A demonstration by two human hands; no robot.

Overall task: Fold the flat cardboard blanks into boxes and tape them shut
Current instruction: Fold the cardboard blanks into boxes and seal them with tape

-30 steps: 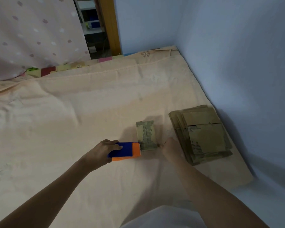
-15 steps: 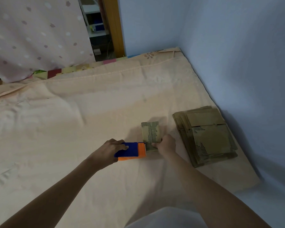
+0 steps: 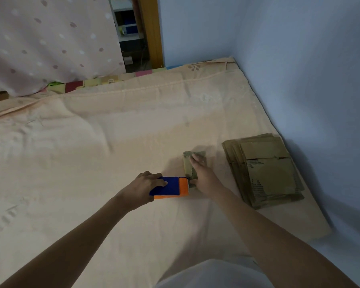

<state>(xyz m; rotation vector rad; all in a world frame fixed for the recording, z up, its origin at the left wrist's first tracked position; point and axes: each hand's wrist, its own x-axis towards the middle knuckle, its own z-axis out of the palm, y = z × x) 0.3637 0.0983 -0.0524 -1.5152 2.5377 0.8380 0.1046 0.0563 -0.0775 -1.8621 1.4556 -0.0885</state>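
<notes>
- The peach bedsheet spreads out under both arms.
- A stack of flat blanks waits well beyond the right hand, by the wall.
- The small folded box lies under the right hand, fingers straight, pressing it down.
- The left hand grips the tape dispenser, its orange end touching the box's near edge (taping, I judge).
- Next likely calls for cutting the strip and smoothing it flat.

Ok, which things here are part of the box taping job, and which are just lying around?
Part of the job:
small box under the right hand
tape dispenser gripped by the left hand
stack of flat blanks

Just lying about:
bedsheet
dotted curtain
</notes>
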